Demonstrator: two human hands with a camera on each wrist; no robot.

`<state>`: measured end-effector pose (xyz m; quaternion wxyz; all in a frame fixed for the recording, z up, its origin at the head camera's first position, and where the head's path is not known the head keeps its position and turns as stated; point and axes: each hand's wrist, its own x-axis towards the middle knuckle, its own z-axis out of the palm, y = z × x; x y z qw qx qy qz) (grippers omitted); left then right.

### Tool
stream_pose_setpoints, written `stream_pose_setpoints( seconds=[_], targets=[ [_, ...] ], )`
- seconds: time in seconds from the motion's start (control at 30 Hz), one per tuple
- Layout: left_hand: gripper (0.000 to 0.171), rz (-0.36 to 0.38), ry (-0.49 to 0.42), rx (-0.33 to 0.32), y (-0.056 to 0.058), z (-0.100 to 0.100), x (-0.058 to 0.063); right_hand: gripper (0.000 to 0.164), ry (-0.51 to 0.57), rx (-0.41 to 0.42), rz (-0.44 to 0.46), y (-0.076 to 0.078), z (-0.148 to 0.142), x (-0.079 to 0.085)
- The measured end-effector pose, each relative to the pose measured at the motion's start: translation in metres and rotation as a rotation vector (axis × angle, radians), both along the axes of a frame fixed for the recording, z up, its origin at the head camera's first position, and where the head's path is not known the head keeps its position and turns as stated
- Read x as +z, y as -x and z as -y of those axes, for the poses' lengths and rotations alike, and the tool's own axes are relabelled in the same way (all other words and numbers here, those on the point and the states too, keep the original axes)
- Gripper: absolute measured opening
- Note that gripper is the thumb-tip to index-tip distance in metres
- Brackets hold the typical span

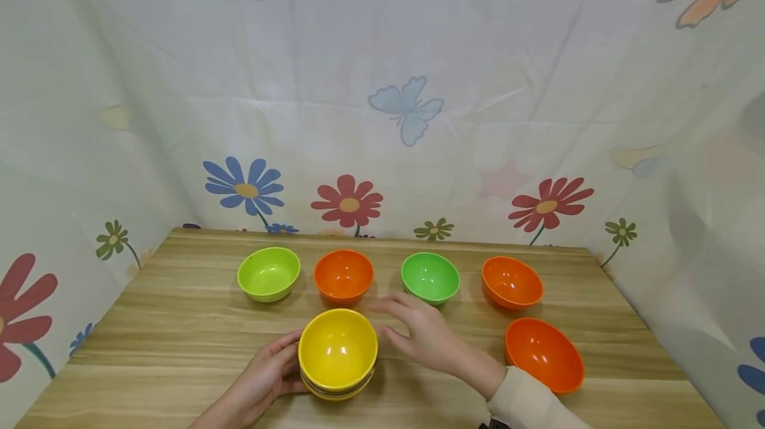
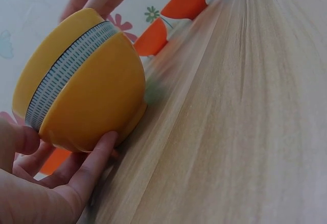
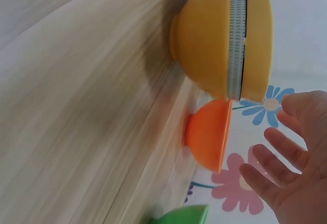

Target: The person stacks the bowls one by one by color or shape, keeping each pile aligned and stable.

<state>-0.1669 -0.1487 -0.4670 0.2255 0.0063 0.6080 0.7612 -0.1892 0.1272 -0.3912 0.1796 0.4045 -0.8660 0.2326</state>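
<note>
Yellow bowl stack (image 1: 338, 352) sits near you on the tabletop (image 1: 179, 336), directly between your hands, and that placement is what matters most. Its round mouth faces up, and its axis runs upward from the wood, so neither side gives you a longer edge to take hold of. Your left hand (image 1: 271, 372) is the nearer one: it holds the stack from the left, fingers bent around the wall, with a fingertip low by the foot of the lower bowl. Your right hand (image 1: 421, 333) is on the opposite side, fingers spread and holding nothing, with a visible gap to the yellow rim. Any help from it would have to come leftward across that gap.

Seen from the left wrist, a patterned band (image 2: 69, 70) shows between the upper and lower yellow walls. The wrist views are soft around the base, so you can't be sure that it rests fully flat.

Just behind the stack stands an orange bowl (image 1: 343, 276), with a lime bowl (image 1: 269, 274) to its left. A green bowl (image 1: 430, 275) lies beyond your right hand, and your right sleeve (image 1: 532, 399) passes close to the nearest orange bowl on that side (image 1: 544, 352).
</note>
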Motion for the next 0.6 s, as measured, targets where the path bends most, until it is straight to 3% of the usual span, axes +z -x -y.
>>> stream_pose_setpoints(
  seconds=[0.3, 0.6],
  targets=[
    [0.064, 0.007, -0.015, -0.012, 0.001, 0.003, 0.000, 0.034, 0.001, 0.018, -0.036, -0.008, -0.026, -0.005],
    [0.064, 0.000, -0.037, -0.029, 0.000, 0.003, 0.000, 0.036, -0.032, -0.110, -0.006, -0.019, -0.064, -0.003]
  ],
)
